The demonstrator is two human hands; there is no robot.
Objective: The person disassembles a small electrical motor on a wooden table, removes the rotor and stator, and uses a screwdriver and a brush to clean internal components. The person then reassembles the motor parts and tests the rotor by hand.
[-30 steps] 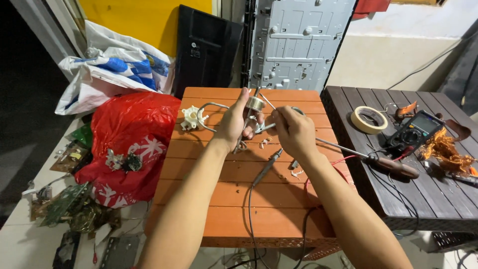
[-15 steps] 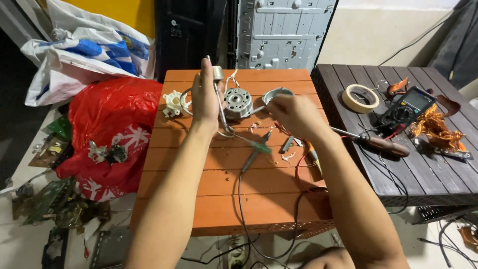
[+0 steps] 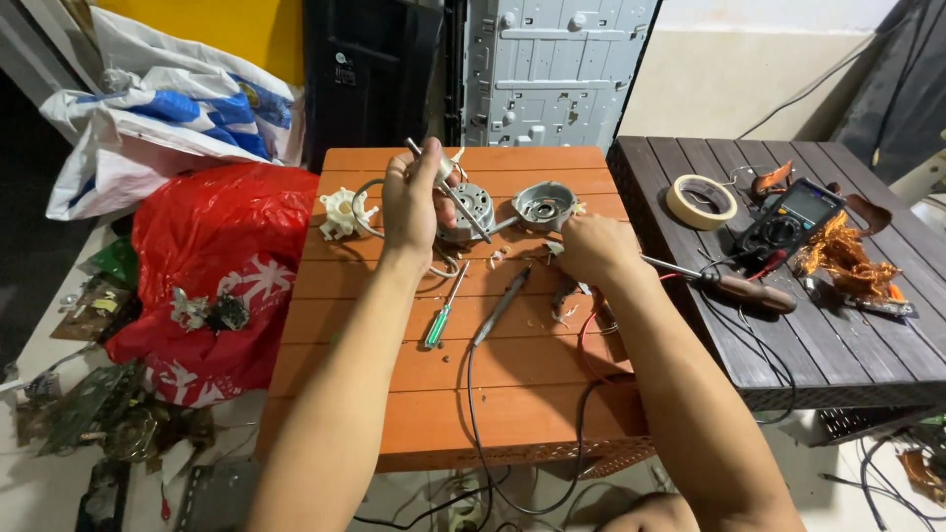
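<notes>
- Between your left hand (image 3: 412, 202) fingers you've got a thin metal shaft (image 3: 448, 189) pinched, fingers curled shut around it, held just above the small motor body (image 3: 471, 207) on the orange table (image 3: 434, 394).
- Your right hand (image 3: 591, 248) is curled low on the tabletop; fingers look closed over something small, but I can't tell what.
- Right by it sits the grey motor end cover (image 3: 544, 204), with a green-handled screwdriver (image 3: 443, 310) and a grey probe tool (image 3: 503, 305) lying nearer you.
- Risk, I'd say: that shaft is only held at the fingertips, so a slip could drop it among the loose bits and wires.
- Also the black cable (image 3: 473, 414) trails off the table edge; snag it with an elbow and the tool goes with it.
- Further out: a red plastic bag (image 3: 212, 256) with white star shapes on the floor to the left, and a white-and-blue sack (image 3: 168, 118) behind it.
- Over on the dark table (image 3: 838, 355): a tape roll (image 3: 702, 201) and a multimeter (image 3: 788, 219).
</notes>
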